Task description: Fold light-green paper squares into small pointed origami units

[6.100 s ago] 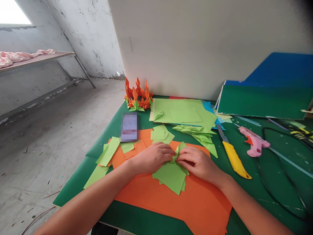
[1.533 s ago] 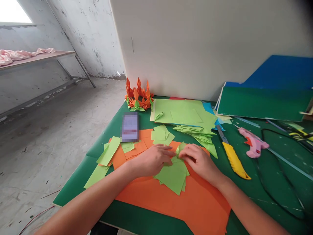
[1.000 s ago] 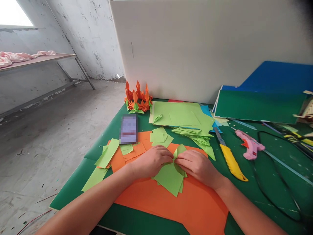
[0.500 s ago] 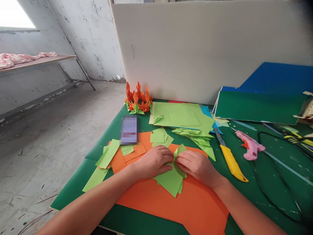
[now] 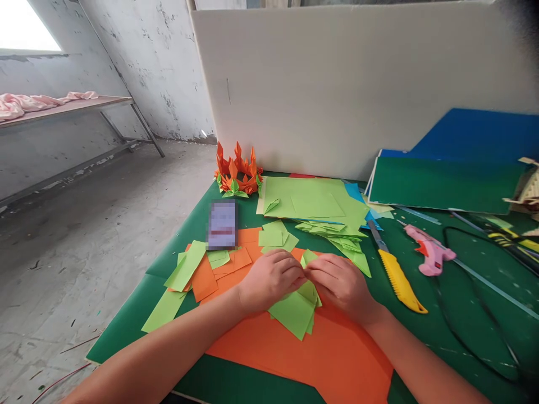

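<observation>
One folded light-green paper piece [image 5: 309,257], partly hidden, sits pinched between left hand [image 5: 273,282] and right hand [image 5: 342,286], both grips narrow. Just beneath: stack of flat light-green paper squares [image 5: 293,315] on large orange paper sheet [image 5: 303,359]. Far left: orange-and-green folded-paper crown [image 5: 238,175]. Right: yellow-handled metal-blade knife [image 5: 402,283], then pink plastic glue gun [image 5: 432,252]. All on green tabletop [image 5: 236,379].

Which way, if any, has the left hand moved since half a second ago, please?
Yes: judged against the orange paper crown, the left hand has shifted slightly right, toward the right hand.
</observation>
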The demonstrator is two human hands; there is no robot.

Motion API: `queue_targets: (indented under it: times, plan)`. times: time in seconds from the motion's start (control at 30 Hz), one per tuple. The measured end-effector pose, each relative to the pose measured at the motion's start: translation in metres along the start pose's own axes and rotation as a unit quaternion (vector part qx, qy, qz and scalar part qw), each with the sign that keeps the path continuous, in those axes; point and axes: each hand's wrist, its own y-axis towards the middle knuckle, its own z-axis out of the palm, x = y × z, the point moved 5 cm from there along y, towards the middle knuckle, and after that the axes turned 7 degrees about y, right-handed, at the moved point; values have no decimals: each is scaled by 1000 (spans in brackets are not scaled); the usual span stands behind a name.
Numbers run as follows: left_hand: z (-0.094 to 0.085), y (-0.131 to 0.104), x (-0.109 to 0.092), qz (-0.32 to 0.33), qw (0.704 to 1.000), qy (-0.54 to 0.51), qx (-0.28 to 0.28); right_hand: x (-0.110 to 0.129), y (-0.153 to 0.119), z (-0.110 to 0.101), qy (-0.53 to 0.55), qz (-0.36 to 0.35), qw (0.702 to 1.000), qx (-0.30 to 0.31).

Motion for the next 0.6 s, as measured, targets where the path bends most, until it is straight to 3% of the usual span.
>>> queue_targets:
  times: [0.13, 0.27, 0.43, 0.6]
  plan:
    - [-15, -1, -9, 57, 996, 8, -70, 6, -1, -11, -9, -19, 998, -60]
    - [-19, -7, -17, 96, 990, 8, -106, 9, -5, -8, 20, -69, 997, -25]
    - [-11, -12, -23, 95, 992, 27, -74, 4, -8, -3, 29, -73, 997, 7]
    - [1, -15, -26, 65, 997, 50, 8, -3, -9, 2, 34, -56, 996, 56]
